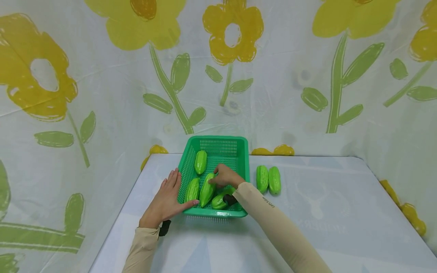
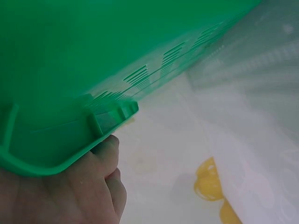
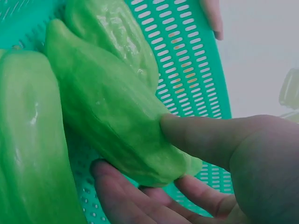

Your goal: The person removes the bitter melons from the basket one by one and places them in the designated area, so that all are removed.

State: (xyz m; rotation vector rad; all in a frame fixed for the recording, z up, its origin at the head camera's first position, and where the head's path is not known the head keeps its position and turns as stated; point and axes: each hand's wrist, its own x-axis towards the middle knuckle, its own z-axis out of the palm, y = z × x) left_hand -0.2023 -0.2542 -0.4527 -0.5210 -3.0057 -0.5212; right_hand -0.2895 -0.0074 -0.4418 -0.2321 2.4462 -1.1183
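Observation:
A green plastic basket (image 1: 218, 213) holds several bitter melons, light green and ribbed. My right hand (image 1: 227, 176) reaches inside and holds one bitter melon (image 3: 112, 112), the thumb on top and the fingers underneath, near one end. Against the left side of the basket rests my left hand (image 1: 167, 201), its fingers straight along the outside and its thumb stretched over the front left corner. In the left wrist view that hand touches the rim (image 2: 70, 163) from outside. Beside the held one lie a bitter melon (image 1: 192, 189) on the left and another (image 1: 219, 201) on the right, partly covered by the right wrist.
A further bitter melon (image 1: 200, 162) lies at the back left inside the basket. Two bitter melons, a left one (image 1: 262, 178) and a right one (image 1: 274, 180), lie side by side on the white table (image 1: 341, 227), right of the basket. A flower-printed curtain (image 1: 273, 94) hangs behind.

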